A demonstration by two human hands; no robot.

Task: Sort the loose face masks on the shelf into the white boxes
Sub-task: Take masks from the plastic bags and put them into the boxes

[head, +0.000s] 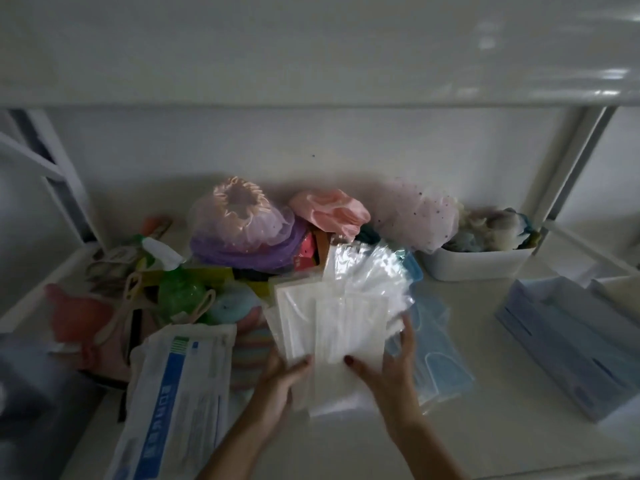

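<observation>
A fanned stack of white face masks in clear wrappers (332, 320) sits in the middle of the shelf, lifted at its near end. My left hand (282, 379) grips the stack's lower left edge, thumb on top. My right hand (388, 368) holds the lower right side, fingers spread across the wrappers. Under and to the right of the stack lie loose blue masks (440, 362) in plastic. A pale blue mask box (571, 344) lies on its side at the right. A white bin (478, 265) stands at the back right, filled with soft items.
A white and blue printed packet (180, 393) lies at the front left. Purple and pink shower caps (242, 233), a green spray bottle (173, 282) and pink items crowd the back and left. The upper shelf (311, 64) hangs overhead; a shelf post (581, 161) rises at the right.
</observation>
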